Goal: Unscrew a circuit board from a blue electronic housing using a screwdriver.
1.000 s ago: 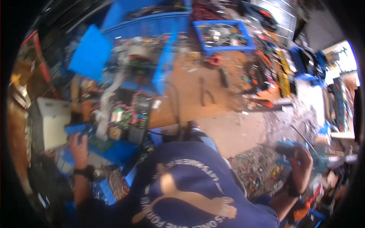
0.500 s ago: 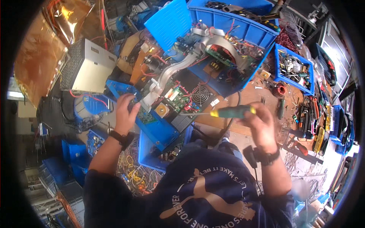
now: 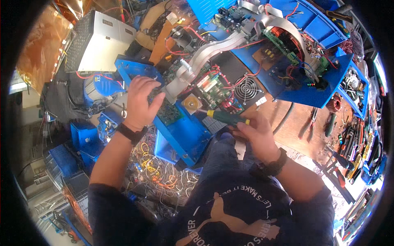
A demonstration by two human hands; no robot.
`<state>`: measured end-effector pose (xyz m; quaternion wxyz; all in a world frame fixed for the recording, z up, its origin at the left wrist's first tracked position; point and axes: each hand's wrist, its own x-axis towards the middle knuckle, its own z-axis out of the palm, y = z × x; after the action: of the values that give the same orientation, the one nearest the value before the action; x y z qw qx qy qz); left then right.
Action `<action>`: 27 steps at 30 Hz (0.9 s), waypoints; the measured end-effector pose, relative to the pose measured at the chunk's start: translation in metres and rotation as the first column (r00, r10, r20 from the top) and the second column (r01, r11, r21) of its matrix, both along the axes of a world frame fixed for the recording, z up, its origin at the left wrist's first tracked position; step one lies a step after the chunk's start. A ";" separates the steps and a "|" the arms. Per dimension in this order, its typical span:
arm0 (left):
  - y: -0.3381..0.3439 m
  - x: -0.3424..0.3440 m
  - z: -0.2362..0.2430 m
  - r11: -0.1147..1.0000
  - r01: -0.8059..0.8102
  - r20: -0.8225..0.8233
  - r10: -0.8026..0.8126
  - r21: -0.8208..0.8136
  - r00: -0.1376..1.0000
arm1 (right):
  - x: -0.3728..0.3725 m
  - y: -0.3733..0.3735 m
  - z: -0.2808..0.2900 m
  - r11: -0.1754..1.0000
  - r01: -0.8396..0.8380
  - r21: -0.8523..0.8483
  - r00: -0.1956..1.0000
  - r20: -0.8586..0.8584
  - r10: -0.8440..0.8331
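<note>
My right hand (image 3: pixel 259 133) is closed round the dark green and yellow handle of a screwdriver (image 3: pixel 225 118). Its tip points left toward a round brass-coloured part (image 3: pixel 191 103) on a pale square base, beside a power board (image 3: pixel 211 88). On the left, my left hand (image 3: pixel 143 100) curls its fingers and thumb over the upper end of a green circuit board (image 3: pixel 169 112). That board lies inside a long blue metal panel (image 3: pixel 191 141). A wide grey ribbon cable (image 3: pixel 205 51) runs from beside my left thumb up to the opened blue housing (image 3: pixel 301 96).
A round fan grille (image 3: pixel 246 89) lies right of the board. Pliers (image 3: pixel 312 123) and many hand tools cover the right of the wooden bench (image 3: pixel 287 137). A beige metal case (image 3: pixel 107 41) stands at left. Loose wires (image 3: pixel 156 172) fill the area below the blue panel.
My right hand has brought the screwdriver down and left, tilting the handle end lower. My left hand stays at the circuit board. The view has shifted, and the bench things appear farther right.
</note>
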<state>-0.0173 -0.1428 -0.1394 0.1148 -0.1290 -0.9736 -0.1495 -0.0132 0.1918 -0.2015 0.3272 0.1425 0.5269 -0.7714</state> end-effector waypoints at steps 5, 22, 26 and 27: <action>0.001 -0.001 0.000 1.000 -0.023 0.033 0.022 0.006 0.999 | 0.003 -0.008 -0.008 0.987 -0.085 0.138 0.987 -0.121 0.102; 0.002 -0.003 0.001 1.000 -0.007 0.060 0.008 -0.015 0.998 | 0.018 -0.020 -0.020 0.949 -0.181 0.258 0.948 -0.211 0.238; 0.001 -0.002 0.001 0.999 -0.011 0.049 0.013 -0.032 0.999 | 0.022 -0.024 -0.026 0.972 -0.169 0.163 0.954 -0.219 0.203; 0.001 -0.003 0.001 0.999 -0.009 0.046 0.011 -0.037 0.999 | 0.022 -0.025 -0.027 0.978 -0.155 0.141 0.961 -0.207 0.182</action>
<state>-0.0206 -0.1418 -0.1388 0.0906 -0.1226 -0.9792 -0.1340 0.0087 0.1668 -0.2284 0.3224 0.0313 0.6166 -0.7175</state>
